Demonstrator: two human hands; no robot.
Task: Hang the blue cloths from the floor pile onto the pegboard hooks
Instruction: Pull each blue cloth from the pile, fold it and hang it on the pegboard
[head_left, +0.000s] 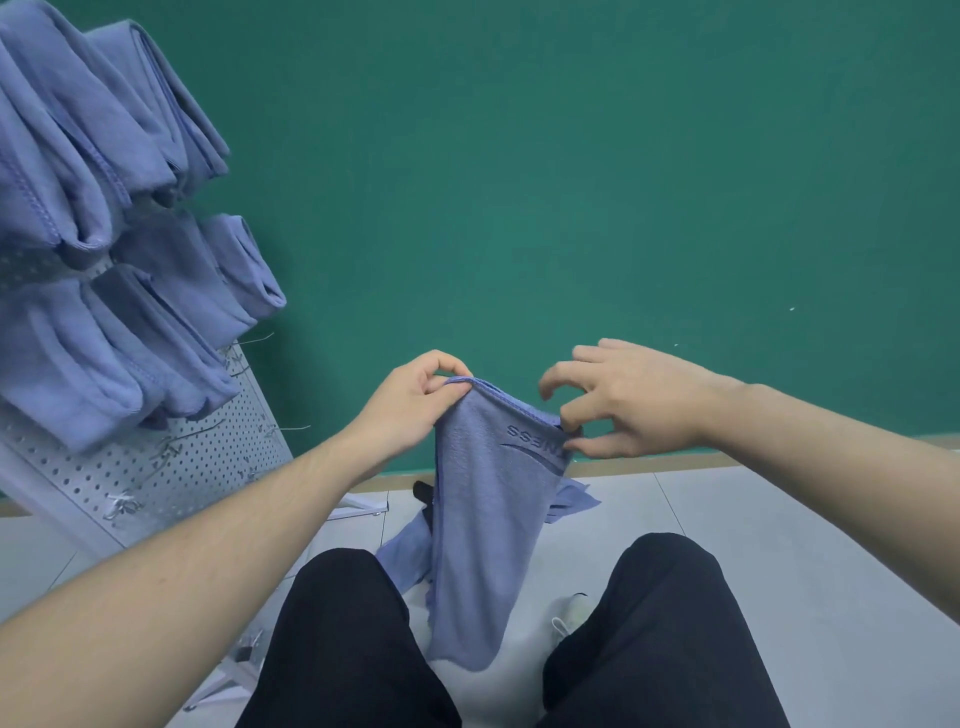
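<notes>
Both hands stretch one blue cloth (485, 525) by its top hem, as I read it to square it for hanging | left hand (410, 402) pinches one corner, right hand (618, 400) the other | pile (571, 501) below them | pegboard (171, 457), free hooks (122, 506), left of my left hand.

— What's the room like from where you stand?
— A plain green wall (571, 156) fills the back, with a wooden skirting strip (649, 461) along its foot.
— And underfoot?
— Pale grey floor tiles (831, 545), thin joints, evenly lit.
</notes>
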